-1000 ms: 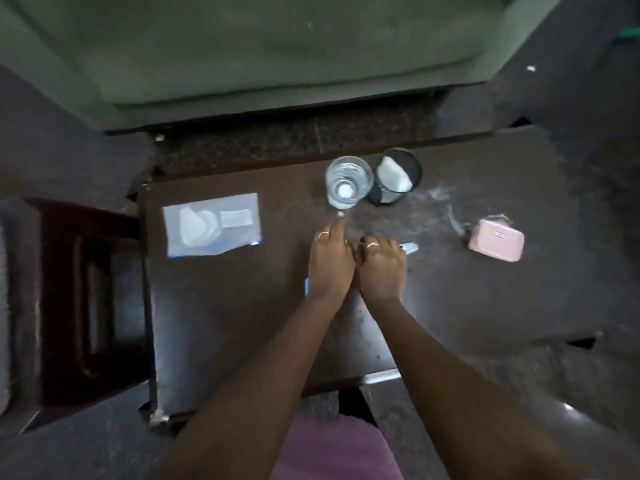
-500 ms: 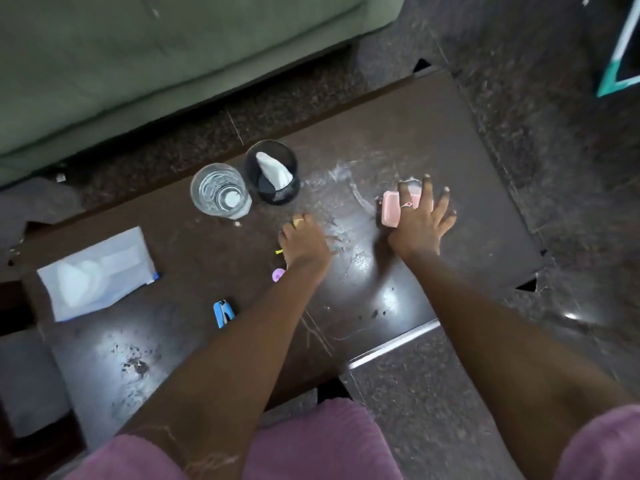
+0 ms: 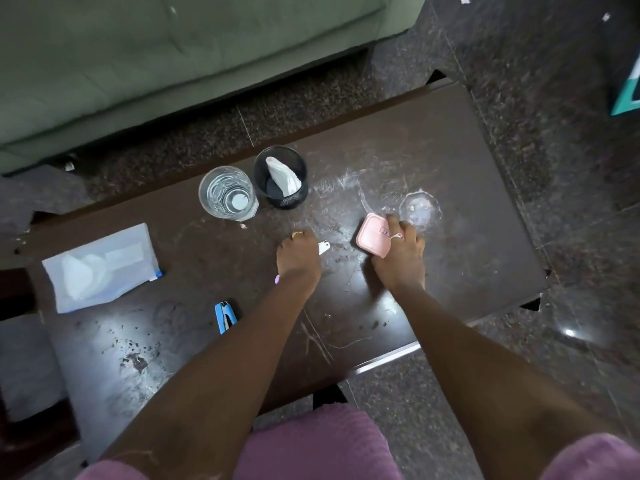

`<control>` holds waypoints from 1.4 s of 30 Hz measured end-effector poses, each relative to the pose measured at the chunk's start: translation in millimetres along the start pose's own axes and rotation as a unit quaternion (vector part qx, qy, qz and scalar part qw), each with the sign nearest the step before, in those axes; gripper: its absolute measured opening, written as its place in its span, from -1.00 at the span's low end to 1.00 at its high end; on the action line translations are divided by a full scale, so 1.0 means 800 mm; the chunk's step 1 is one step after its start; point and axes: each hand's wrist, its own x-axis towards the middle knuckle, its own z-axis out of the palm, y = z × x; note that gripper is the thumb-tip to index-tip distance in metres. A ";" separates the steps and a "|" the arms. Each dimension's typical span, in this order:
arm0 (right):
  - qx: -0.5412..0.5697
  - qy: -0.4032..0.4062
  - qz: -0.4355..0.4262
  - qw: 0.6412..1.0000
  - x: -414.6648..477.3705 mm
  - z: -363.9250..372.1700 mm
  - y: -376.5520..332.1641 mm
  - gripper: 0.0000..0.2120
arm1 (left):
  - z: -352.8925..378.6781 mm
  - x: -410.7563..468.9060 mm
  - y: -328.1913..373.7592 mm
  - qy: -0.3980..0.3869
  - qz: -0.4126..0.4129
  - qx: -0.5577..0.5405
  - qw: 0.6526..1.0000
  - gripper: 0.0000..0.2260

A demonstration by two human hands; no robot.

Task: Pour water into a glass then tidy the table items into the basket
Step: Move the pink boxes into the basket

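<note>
Head view: right hand (image 3: 398, 258) is gripping the box (image 3: 372, 239); left hand (image 3: 299, 257) is curling over a white tab (image 3: 324, 248) — whether grasping it, cannot tell. The basket (image 3: 281, 199) is standing just beside the filled glass (image 3: 227, 197) — a hasty drop is risking a spill.

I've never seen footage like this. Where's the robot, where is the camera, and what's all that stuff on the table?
There is no robot here: a person works with bare hands. The one picture comes from a camera worn on their head, looking down. On the dark table stand a glass holding water and, beside it, a black mesh basket with a white tissue inside. Nearer the person lie a clear pouch and a small blue gadget. The right hand grips a pink case. The left hand curls over a small white piece; I cannot tell what it is.
</note>
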 end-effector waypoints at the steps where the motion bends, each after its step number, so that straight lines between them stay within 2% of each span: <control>1: -0.006 -0.006 -0.019 1.000 -0.006 0.003 -0.003 -0.26 | -0.001 0.000 -0.005 0.005 0.006 -0.009 1.000 -0.69; 4: -0.012 0.011 -0.077 0.997 -0.026 0.010 -0.021 -0.29 | -0.006 -0.002 -0.024 0.032 0.015 -0.055 0.998 -0.77; 8: -0.054 0.018 -0.166 0.985 -0.054 0.023 -0.051 -0.34 | -0.020 -0.020 -0.063 0.065 0.014 -0.138 0.988 -0.76; 12: -0.016 0.044 -0.218 0.975 -0.084 0.039 -0.108 -0.43 | -0.029 -0.043 -0.118 0.101 0.016 -0.187 0.977 -0.74; 15: -0.011 0.040 -0.267 0.963 -0.109 0.057 -0.159 -0.42 | -0.035 -0.067 -0.175 0.148 -0.018 -0.225 0.963 -0.75; 18: 0.009 0.005 -0.307 0.952 -0.134 0.082 -0.219 -0.35 | -0.039 -0.095 -0.246 0.172 -0.099 -0.286 0.937 -0.76; 21: 0.051 0.008 -0.365 0.930 -0.163 0.106 -0.287 -0.34 | -0.041 -0.124 -0.317 0.195 -0.169 -0.324 0.910 -0.75; 26: 0.101 -0.039 -0.421 0.901 -0.210 0.146 -0.418 -0.33 | -0.056 -0.179 -0.441 0.276 -0.280 -0.366 0.843 -0.79; 33: 0.153 -0.174 -0.514 0.826 -0.297 0.199 -0.631 -0.32 | -0.083 -0.270 -0.600 0.428 -0.415 -0.401 0.696 -0.77; 37: 0.151 -0.175 -0.593 0.771 -0.338 0.231 -0.725 -0.42 | -0.086 -0.300 -0.652 0.442 -0.462 -0.450 0.623 -0.80; 42: 0.068 -0.232 -0.633 0.735 -0.362 0.262 -0.797 -0.39 | -0.081 -0.314 -0.681 0.456 -0.486 -0.516 0.538 -0.80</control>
